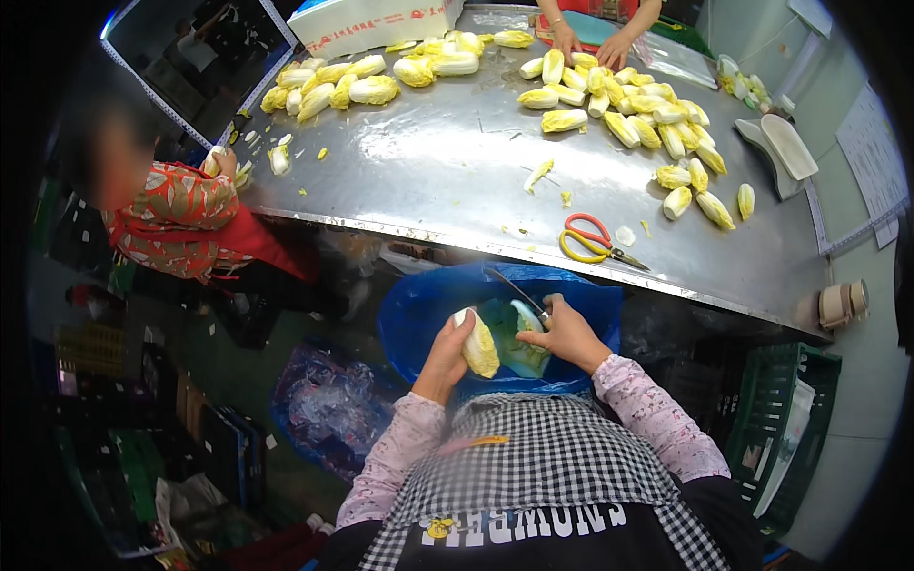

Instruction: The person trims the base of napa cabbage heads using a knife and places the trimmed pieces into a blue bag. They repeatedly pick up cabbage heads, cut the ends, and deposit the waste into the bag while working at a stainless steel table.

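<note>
My left hand (444, 353) grips a small napa cabbage (480, 350), its white base up and its yellow leaves down. In my right hand (569, 334) is a knife (520, 291), its blade slanting up and to the left, apart from the cabbage. Both hands are over a container lined with a blue plastic bag (410, 307), just below the table's front edge. Pale leaf trimmings (528, 317) show in the bag under my right hand, which partly hides them. Scissors with one red and one yellow handle (587, 239) lie on the metal table (428, 168) above.
Trimmed cabbages (643, 114) cover the table's right side; larger ones (371, 89) lie back left by a white foam box (371, 25). A person in a red apron (275, 246) works at left; another person's hands (596, 48) reach in opposite. A green crate (782, 428) stands at right.
</note>
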The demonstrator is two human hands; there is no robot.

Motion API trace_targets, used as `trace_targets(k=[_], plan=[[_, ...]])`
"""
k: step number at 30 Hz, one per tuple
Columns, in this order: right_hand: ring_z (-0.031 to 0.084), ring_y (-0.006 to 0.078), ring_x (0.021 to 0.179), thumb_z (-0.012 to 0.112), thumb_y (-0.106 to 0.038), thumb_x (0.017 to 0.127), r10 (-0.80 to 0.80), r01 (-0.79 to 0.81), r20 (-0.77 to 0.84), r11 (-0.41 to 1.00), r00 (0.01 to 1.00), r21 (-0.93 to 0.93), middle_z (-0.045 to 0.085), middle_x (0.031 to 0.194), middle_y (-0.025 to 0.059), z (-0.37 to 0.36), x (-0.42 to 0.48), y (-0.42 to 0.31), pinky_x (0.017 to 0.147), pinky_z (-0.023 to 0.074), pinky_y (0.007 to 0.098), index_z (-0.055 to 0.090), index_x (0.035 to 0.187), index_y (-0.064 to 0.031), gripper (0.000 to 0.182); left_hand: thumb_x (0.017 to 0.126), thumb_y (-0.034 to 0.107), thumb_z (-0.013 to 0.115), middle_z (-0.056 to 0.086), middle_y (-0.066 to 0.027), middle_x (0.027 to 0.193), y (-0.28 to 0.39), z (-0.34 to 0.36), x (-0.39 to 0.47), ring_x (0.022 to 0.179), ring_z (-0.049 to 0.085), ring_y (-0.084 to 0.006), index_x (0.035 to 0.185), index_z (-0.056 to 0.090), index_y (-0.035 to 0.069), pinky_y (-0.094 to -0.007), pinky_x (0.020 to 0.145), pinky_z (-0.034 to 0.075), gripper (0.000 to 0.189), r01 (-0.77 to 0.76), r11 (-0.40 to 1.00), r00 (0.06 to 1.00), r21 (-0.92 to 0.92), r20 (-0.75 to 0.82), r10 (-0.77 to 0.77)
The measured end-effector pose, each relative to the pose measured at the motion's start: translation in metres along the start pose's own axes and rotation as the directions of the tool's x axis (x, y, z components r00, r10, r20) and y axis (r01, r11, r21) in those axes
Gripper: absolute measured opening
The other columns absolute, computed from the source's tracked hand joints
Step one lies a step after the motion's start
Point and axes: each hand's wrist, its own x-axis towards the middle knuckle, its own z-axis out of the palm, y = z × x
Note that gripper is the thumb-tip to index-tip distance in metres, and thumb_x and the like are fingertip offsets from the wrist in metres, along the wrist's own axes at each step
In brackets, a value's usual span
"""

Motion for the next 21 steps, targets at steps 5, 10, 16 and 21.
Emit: trace_targets(k=[5,10,16,21], plan=[[0.067,0.0367,0.085,0.078,-0.048,0.073,-0.027,0.007,0.209,0.995,0.978,0.100,0.066,0.094,0.0252,0.022,-0.006,-0.021,0.074,0.0531,0.0387,0.050,0.117,0.0041,0.074,0.100,0.028,0.049,0.057,-0.0083,0.112,-0.008,0.014,0.004,0.107,0.056,-0.0228,0.124,0.046,0.001,-0.0368,0.099,0.043,0.036,0.058,0.944,0.990,-0.325,0.141,-0.013],[0.066,0.0252,0.069,0.075,-0.049,0.076,-0.027,-0.030,0.288,0.981,0.957,0.191,0.067,0.085,0.0194,0.017,-0.007,-0.021,0.060,0.0513,0.0329,0.057,0.106,0.0011,0.062,0.095,0.017,0.058,0.054,-0.0081,0.121,-0.008,0.011,-0.005,0.113,0.052,-0.0198,0.132,0.040,0.003,-0.0352,0.102,0.040,0.043,-0.053,0.994,0.990,-0.092,0.125,0.064],[0.057,0.0113,0.050,0.075,-0.049,0.075,0.069,-0.229,0.450,0.922,0.890,0.313,0.063,0.072,0.0074,0.010,-0.013,-0.027,0.044,0.0434,0.0220,0.061,0.101,-0.0021,0.056,0.090,0.014,0.066,0.055,-0.0080,0.120,-0.004,0.018,-0.014,0.111,0.054,-0.0195,0.132,0.042,0.003,-0.0309,0.096,0.044,0.049,-0.089,0.996,0.990,0.005,0.113,0.088],[0.055,0.0098,0.049,0.073,-0.034,0.078,0.086,-0.250,0.384,0.881,0.919,0.401,0.064,0.072,0.0061,0.004,-0.020,-0.031,0.045,0.0440,0.0220,0.063,0.102,-0.0031,0.041,0.084,0.013,0.073,0.057,-0.0076,0.113,0.009,0.020,-0.019,0.102,0.057,-0.0157,0.129,0.046,0.003,-0.0288,0.088,0.047,0.053,-0.266,0.905,0.963,0.333,0.131,0.235]])
